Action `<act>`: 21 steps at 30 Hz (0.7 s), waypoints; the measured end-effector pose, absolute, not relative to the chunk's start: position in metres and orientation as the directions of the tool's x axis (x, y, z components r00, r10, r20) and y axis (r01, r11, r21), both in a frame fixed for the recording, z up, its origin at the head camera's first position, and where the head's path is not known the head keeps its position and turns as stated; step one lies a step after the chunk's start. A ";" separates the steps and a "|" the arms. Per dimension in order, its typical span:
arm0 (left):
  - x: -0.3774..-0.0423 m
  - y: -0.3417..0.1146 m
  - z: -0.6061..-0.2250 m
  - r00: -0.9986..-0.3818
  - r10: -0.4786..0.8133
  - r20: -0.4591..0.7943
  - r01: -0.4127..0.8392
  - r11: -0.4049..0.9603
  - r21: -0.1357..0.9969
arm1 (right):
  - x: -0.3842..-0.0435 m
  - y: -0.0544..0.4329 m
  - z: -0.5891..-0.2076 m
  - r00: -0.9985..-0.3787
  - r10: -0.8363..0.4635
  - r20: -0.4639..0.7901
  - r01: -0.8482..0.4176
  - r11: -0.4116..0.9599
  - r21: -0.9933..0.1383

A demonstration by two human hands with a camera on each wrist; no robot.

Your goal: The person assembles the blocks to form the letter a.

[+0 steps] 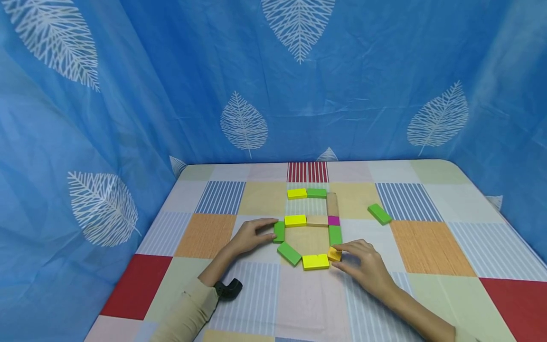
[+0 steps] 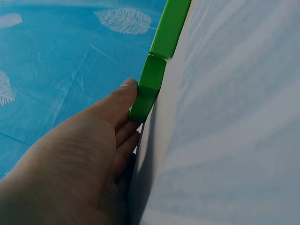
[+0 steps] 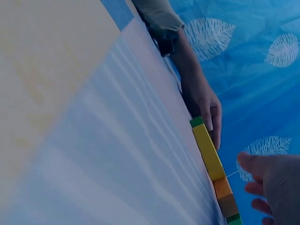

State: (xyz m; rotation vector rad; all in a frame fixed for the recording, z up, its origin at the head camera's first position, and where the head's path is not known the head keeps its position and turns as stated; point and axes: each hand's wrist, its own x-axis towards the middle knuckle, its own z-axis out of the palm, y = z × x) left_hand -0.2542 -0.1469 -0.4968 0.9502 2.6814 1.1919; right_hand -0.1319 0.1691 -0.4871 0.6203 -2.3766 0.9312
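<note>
On the patchwork cloth, small wooden blocks form a ring with a line running up from it. My left hand (image 1: 252, 235) is at the ring's left side, thumb and forefinger touching a green block (image 1: 279, 232); the left wrist view shows the thumb against that green block (image 2: 147, 89). My right hand (image 1: 365, 266) is at the lower right corner, thumb and forefinger spread around an orange block (image 1: 334, 254). In the right wrist view the fingers stand a little apart from the orange block (image 3: 226, 194). Next to it lies a yellow block (image 1: 315, 262).
A slanted green block (image 1: 289, 253) continues the ring at lower left. A purple block (image 1: 334, 221) and a plain wood block (image 1: 332, 204) stand in the right column. Another green block (image 1: 379, 214) lies alone to the right. Blue leaf-patterned curtain (image 1: 342, 95) hangs behind the table.
</note>
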 end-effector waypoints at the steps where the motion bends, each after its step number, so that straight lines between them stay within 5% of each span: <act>1: -0.254 -0.147 -0.497 -0.809 0.556 0.190 0.514 0.513 0.688 | -0.134 0.168 -0.487 -0.765 -0.254 0.592 -0.593 0.637 -0.493; 9: -0.254 -0.147 -0.497 -0.810 0.554 0.193 0.518 0.522 0.677 | -0.148 0.163 -0.495 -0.712 -0.436 0.551 -0.696 0.546 -0.467; 21: -0.253 -0.148 -0.495 -0.808 0.558 0.190 0.516 0.513 0.687 | -0.149 0.162 -0.498 -0.669 -0.461 0.584 -0.733 0.539 -0.415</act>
